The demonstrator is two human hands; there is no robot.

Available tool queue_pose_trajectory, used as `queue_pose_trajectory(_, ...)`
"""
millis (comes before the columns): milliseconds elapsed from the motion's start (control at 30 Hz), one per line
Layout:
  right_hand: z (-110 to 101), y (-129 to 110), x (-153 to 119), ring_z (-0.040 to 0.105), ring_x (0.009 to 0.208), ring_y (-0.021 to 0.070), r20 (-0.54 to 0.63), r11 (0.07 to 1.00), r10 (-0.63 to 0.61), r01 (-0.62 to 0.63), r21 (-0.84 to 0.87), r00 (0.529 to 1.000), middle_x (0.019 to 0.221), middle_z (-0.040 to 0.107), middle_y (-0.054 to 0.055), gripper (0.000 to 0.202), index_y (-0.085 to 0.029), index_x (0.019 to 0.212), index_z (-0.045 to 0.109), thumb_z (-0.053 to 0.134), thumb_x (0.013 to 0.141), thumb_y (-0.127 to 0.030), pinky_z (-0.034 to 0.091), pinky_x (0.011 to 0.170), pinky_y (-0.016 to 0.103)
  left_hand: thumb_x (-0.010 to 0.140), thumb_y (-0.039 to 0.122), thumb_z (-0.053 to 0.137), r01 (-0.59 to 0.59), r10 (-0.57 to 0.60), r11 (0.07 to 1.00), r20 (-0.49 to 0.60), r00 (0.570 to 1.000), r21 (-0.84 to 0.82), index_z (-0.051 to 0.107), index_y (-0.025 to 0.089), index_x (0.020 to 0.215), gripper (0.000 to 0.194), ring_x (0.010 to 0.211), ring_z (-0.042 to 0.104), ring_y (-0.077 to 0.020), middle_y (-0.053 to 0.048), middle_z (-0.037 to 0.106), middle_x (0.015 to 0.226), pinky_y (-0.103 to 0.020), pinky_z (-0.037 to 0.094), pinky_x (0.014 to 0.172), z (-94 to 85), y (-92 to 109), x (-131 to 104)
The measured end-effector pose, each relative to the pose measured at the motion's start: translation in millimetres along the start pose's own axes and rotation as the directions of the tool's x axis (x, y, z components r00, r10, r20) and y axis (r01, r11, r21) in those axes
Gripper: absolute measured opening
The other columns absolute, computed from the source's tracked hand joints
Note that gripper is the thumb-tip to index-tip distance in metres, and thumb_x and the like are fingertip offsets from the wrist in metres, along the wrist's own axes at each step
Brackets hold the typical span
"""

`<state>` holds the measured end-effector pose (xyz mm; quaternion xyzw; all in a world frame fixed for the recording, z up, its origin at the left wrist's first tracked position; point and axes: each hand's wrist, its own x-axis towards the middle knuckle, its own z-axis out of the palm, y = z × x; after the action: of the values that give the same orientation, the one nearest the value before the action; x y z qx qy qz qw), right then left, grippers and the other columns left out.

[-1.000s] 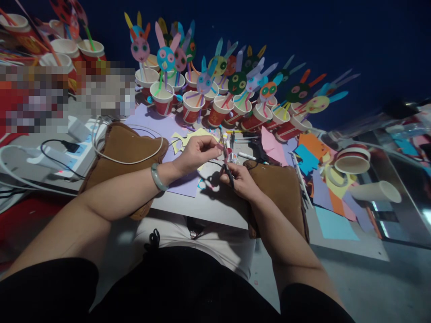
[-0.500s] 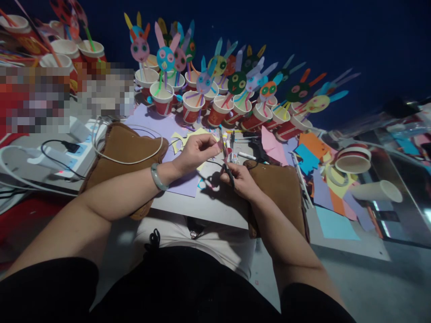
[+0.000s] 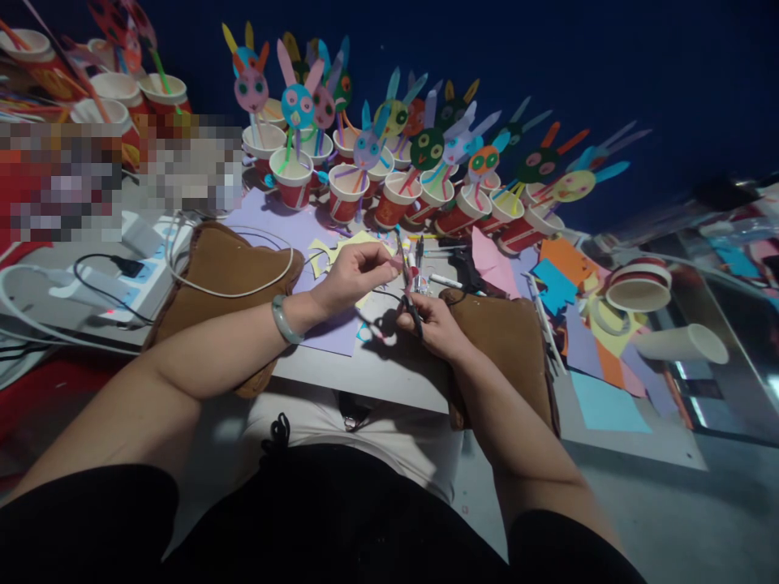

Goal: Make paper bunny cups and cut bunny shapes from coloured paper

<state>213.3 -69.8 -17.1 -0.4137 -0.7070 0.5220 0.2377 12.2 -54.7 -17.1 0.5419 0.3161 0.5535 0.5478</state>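
Observation:
My right hand (image 3: 435,320) is closed around the black handles of a pair of scissors (image 3: 415,312), whose blades point up and away from me. Thumb and fingertips of my left hand (image 3: 359,276) are pinched together just left of the blades, on a small pinkish piece of paper (image 3: 397,262). Much of that piece is hidden by the fingers. Beneath the left hand lie a lilac sheet (image 3: 332,337) and yellow paper scraps (image 3: 320,258). Pens (image 3: 419,253) and a white marker (image 3: 445,281) lie just beyond the scissors.
Red paper cups (image 3: 397,201) holding paper rabbit heads line the back of the table. Brown pads (image 3: 222,268) lie under both forearms. At left is a power strip (image 3: 143,276) with cables; at right, coloured paper (image 3: 608,401) and a white paper cup (image 3: 685,347).
Hardly anything differs. Both hands stay in place, with the scissors and the pinkish paper still held; the view has shifted very slightly.

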Motion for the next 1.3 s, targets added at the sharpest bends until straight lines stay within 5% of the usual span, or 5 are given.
queue_pose_trajectory(533,-0.3,2.3,0.7,0.042,0.056,0.01,-0.023,1.0,-0.008,0.008,-0.004,1.0,0.057,0.05,-0.004,0.057,-0.022,0.063,0.049,0.079,0.071,-0.07,0.039,0.055,0.027,0.076,0.047,0.082,-0.038,0.038,0.999,0.004,0.999,-0.014,0.051,0.018,0.062,0.044,0.06,0.038,-0.0088,0.004,0.045,0.061,-0.027,0.033,0.06,2.3,2.8,0.4)
queue_pose_trajectory(1300,0.1,-1.0,-0.4,0.045,0.056,0.0108,0.005,1.0,0.003,-0.003,-0.008,1.0,0.058,0.051,-0.003,0.059,-0.022,0.065,0.048,0.078,0.071,-0.073,0.04,0.056,0.026,0.072,0.029,0.075,-0.006,0.005,0.999,-0.018,1.0,-0.037,0.059,0.017,0.065,0.021,0.066,0.047,-0.0099,0.003,0.053,0.065,-0.026,0.039,0.064,0.1,1.2,1.7)
